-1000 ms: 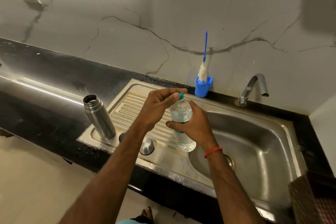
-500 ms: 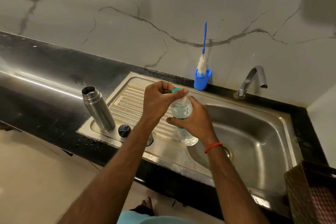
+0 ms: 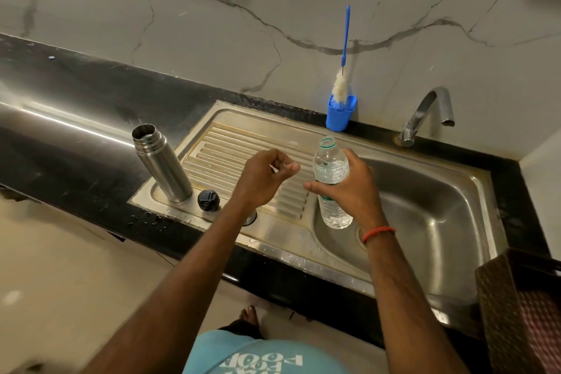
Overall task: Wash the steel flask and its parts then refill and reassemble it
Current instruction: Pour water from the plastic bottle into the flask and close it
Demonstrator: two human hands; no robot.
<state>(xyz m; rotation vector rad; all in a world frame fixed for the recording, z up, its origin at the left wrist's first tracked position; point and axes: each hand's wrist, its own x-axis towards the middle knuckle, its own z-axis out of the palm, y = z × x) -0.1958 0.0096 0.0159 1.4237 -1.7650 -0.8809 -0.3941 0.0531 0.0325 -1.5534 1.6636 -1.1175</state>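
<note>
Flask untouched — right hand grips bottle, left hand curled

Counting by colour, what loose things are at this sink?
Silver: 2, flask, cup lid (mostly hidden)
Blue: 2, brush, holder
Black: 1, stopper
Clear: 1, water bottle
Total: 6

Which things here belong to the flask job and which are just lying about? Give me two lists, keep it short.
Job: steel flask, open, on the drainboard; black stopper beside it; steel lid, half hidden behind the left forearm; uncapped water bottle in the right hand; bottle brush.
Lying about: tap; wicker basket.
</note>
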